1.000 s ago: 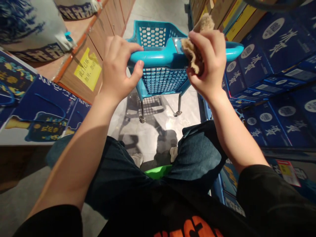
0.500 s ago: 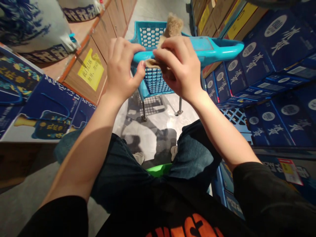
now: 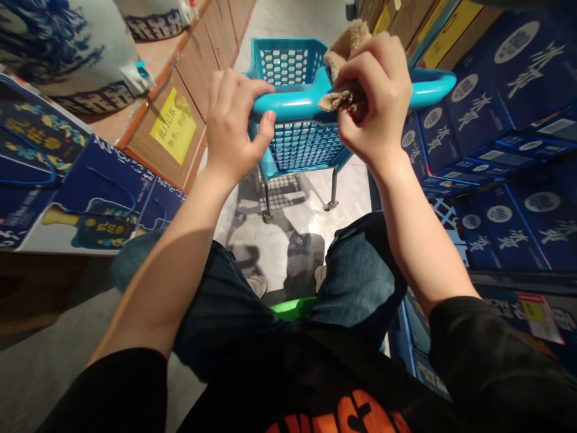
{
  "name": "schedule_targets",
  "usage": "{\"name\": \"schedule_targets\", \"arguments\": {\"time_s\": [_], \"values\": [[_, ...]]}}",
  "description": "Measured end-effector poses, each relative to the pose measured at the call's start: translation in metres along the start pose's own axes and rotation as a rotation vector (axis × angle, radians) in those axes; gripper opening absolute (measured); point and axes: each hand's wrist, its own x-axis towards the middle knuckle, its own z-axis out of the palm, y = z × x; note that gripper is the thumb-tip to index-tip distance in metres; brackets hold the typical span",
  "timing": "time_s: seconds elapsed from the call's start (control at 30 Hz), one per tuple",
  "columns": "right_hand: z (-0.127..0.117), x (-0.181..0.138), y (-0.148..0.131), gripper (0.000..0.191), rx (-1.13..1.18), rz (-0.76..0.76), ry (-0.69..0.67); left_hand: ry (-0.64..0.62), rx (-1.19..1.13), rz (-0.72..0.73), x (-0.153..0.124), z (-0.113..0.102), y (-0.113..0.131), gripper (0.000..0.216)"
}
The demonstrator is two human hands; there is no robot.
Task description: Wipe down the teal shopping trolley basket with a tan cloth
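A blue shopping cart (image 3: 288,147) with a perforated plastic basket stands before my knees. My left hand (image 3: 234,123) grips the left end of the cart's handle (image 3: 293,103), thumb on the near side and fingers over the top. Around the handle's right part, my right hand (image 3: 376,99) is closed on a brown cloth (image 3: 347,48). One bunched end of the cloth sticks out left of the fingers; a fluffy part stands up behind the knuckles. The rest of the cloth is hidden in the palm.
Stacked dark blue boxes (image 3: 487,90) line the right side. At the left are blue gift bags (image 3: 90,192), a wooden cabinet (image 3: 157,144) with a yellow notice (image 3: 174,127), and a large blue-and-white jar (image 3: 67,54). Something green (image 3: 293,309) shows between my thighs.
My right hand has slid rightward along the handle with the cloth, baring the handle's middle. My left hand keeps its hold at the left end.
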Motion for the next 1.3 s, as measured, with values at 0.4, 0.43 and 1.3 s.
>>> {"name": "schedule_targets", "arguments": {"time_s": [0.4, 0.43, 1.3], "values": [[-0.004, 0.003, -0.002, 0.006, 0.058, -0.092, -0.116, -0.010, 0.063, 0.075, 0.002, -0.006, -0.006, 0.064], [-0.005, 0.001, 0.014, 0.004, 0.067, -0.085, -0.041, -0.010, 0.056, 0.073, 0.002, -0.005, -0.005, 0.063], [0.008, -0.024, 0.031, 0.046, 0.182, 0.005, 0.073, 0.082, -0.016, 0.058, 0.000, -0.005, -0.011, 0.055]]}}
